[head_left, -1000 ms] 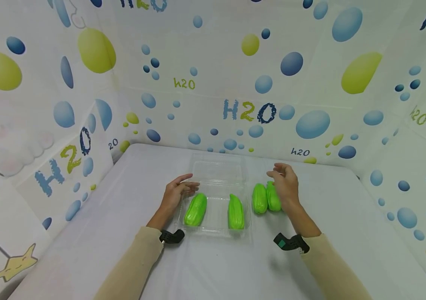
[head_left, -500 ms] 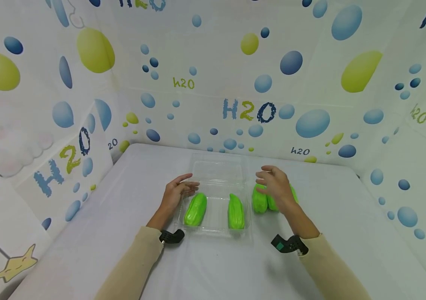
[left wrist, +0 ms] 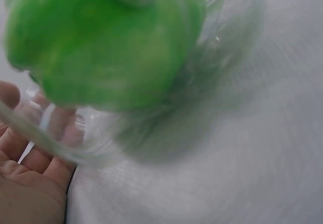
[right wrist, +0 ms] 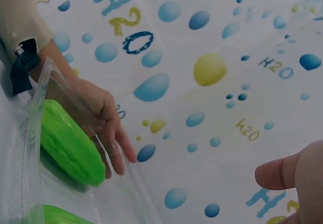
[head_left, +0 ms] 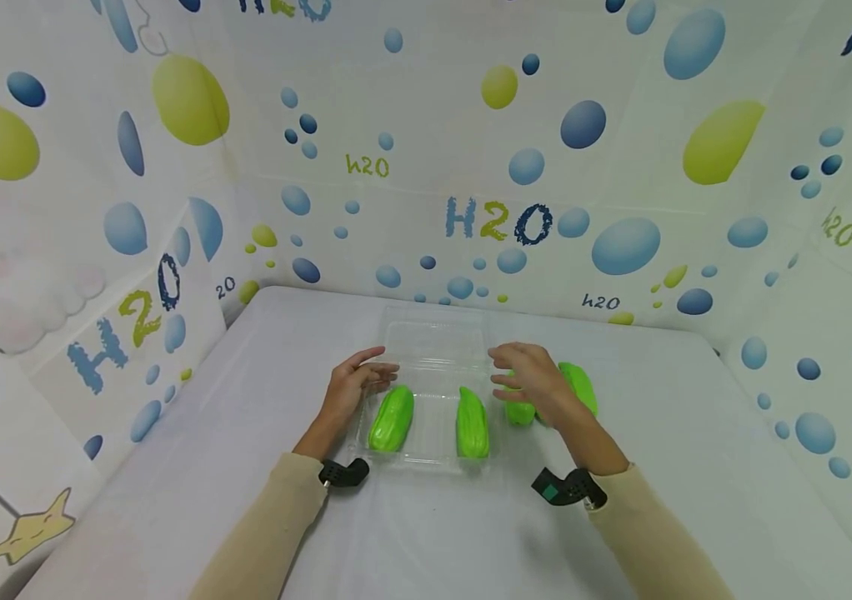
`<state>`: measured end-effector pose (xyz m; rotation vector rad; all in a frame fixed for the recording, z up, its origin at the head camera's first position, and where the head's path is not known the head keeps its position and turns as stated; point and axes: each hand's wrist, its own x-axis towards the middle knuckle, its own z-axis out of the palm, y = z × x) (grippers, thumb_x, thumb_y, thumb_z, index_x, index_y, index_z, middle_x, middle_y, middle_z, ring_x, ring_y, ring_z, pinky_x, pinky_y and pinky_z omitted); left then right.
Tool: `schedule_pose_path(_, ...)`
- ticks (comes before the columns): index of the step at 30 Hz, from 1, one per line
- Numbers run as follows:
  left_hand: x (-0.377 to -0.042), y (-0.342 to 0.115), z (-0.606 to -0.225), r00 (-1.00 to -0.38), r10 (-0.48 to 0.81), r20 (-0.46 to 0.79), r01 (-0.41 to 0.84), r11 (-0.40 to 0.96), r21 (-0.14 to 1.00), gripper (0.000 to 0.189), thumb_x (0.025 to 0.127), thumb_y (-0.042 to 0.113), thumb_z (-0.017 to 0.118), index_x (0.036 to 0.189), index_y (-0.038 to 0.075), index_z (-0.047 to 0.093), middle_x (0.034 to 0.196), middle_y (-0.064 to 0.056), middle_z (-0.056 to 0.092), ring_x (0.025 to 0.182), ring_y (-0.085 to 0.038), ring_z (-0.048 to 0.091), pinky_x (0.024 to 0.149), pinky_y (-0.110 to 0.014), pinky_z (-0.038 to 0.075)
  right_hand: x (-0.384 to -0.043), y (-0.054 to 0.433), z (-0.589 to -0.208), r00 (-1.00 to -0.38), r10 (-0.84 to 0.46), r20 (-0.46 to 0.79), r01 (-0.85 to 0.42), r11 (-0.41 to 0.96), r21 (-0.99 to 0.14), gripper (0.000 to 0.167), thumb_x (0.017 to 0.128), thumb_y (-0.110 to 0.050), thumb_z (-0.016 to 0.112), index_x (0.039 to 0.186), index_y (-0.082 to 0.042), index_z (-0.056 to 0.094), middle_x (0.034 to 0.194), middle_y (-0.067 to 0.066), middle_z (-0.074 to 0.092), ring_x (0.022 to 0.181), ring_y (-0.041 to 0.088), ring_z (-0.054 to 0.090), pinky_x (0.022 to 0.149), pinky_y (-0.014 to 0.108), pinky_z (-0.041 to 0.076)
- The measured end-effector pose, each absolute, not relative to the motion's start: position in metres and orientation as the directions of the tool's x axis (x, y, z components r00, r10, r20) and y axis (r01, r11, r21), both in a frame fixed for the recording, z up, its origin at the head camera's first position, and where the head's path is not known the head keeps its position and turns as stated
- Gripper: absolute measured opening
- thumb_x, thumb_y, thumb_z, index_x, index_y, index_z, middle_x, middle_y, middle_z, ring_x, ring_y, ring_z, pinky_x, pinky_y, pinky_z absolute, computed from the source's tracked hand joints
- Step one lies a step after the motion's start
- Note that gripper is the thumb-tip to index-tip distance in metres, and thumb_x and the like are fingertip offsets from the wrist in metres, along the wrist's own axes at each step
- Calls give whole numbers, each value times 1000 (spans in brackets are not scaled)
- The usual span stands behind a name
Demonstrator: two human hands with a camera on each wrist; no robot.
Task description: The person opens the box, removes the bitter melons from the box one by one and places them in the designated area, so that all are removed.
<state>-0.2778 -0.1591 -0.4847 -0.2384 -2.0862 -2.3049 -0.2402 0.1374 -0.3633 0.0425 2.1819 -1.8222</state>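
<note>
A clear plastic box (head_left: 433,429) lies with its lid (head_left: 437,340) folded back away from me. Inside it, one lumpy green gourd-like vegetable (head_left: 392,419) rests at the left and another green vegetable (head_left: 473,423) at the right, with bare box floor between. My left hand (head_left: 351,387) stays at the box's left side, fingers extended along the clear wall; the left wrist view shows the fingers through the plastic. My right hand (head_left: 537,377), holding nothing, hovers near the box's right edge with fingers spread, thumb (right wrist: 277,173) apart. It partly hides the green vegetables outside the box.
Right of the box, more green vegetables lie on the white-covered table (head_left: 426,533), among them a near green one (head_left: 520,413) and a farther green one (head_left: 579,387). A patterned sheet (head_left: 426,125) rises behind the table and along both sides.
My right hand has moved left and slightly downward, from above the outer vegetables toward the box's right edge, uncovering the rightmost one. My left hand and the box's vegetables have stayed put.
</note>
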Motion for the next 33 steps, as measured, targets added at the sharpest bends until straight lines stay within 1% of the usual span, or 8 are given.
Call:
schedule_pose_path(5, -278, -159, -484, -989, 80, 124, 115, -117, 986, 45, 102, 0, 42, 146, -4, 47, 126, -29, 66, 116, -41, 65, 96, -39, 56, -241, 129, -370, -945, -179, -274, 228, 241, -944, 64, 102, -34, 56, 151, 4, 39, 155, 27, 38, 139, 46, 44, 104, 48, 50)
schedule_pose_path(8, -278, -159, -484, -989, 78, 122, 113, -113, 987, 45, 102, 0, 42, 146, -4, 47, 125, -27, 67, 114, -39, 67, 95, -38, 57, -242, 123, -377, -939, -178, -295, 242, 270, -932, 64, 101, -36, 57, 149, 3, 42, 159, 23, 35, 142, 46, 40, 107, 50, 47)
schedule_pose_path(14, -278, -159, -484, -990, 76, 119, 110, -112, 988, 46, 101, -1, 42, 146, -5, 47, 123, -25, 69, 110, -33, 70, 94, -37, 57, -242, 114, -385, -931, -186, -314, 248, 307, -919, 62, 101, -37, 56, 149, 1, 45, 163, 18, 30, 146, 47, 31, 112, 54, 40)
schedule_pose_path(17, -278, -159, -483, -991, 77, 114, 105, -116, 988, 46, 101, -1, 43, 146, -5, 47, 124, -26, 68, 110, -33, 70, 94, -37, 57, -241, 113, -388, -933, -185, -308, 242, 310, -920, 61, 100, -37, 57, 148, 1, 47, 163, 18, 31, 146, 48, 31, 112, 55, 39)
schedule_pose_path(21, -279, -159, -482, -991, 79, 108, 98, -115, 989, 45, 102, 0, 43, 146, -4, 47, 125, -27, 67, 113, -36, 68, 95, -37, 57, -240, 110, -392, -941, -161, -298, 230, 343, -911, 58, 99, -35, 59, 144, 0, 53, 159, 17, 39, 145, 46, 35, 112, 55, 40)
schedule_pose_path(25, -280, -158, -482, -991, 84, 105, 95, -112, 989, 45, 102, 0, 42, 147, -3, 47, 125, -28, 67, 116, -40, 66, 96, -39, 56, -238, 104, -397, -950, -122, -287, 213, 419, -883, 67, 97, -38, 61, 148, 4, 47, 158, 17, 41, 144, 43, 39, 112, 54, 40)
schedule_pose_path(28, -281, -158, -482, -991, 80, 105, 95, -118, 988, 45, 102, 0, 43, 146, -4, 47, 125, -28, 67, 116, -41, 66, 96, -40, 56, -236, 99, -401, -961, -111, -252, 166, 495, -853, 76, 96, -41, 61, 151, 7, 39, 160, 19, 38, 147, 40, 34, 116, 55, 35)
schedule_pose_path(33, -280, -158, -484, -991, 77, 110, 101, -115, 988, 44, 103, 0, 42, 146, -5, 47, 126, -28, 67, 116, -40, 66, 98, -42, 55, -232, 93, -408, -972, -131, -197, 88, 572, -816, 81, 95, -43, 60, 154, 7, 34, 160, 20, 36, 150, 38, 28, 120, 55, 28)
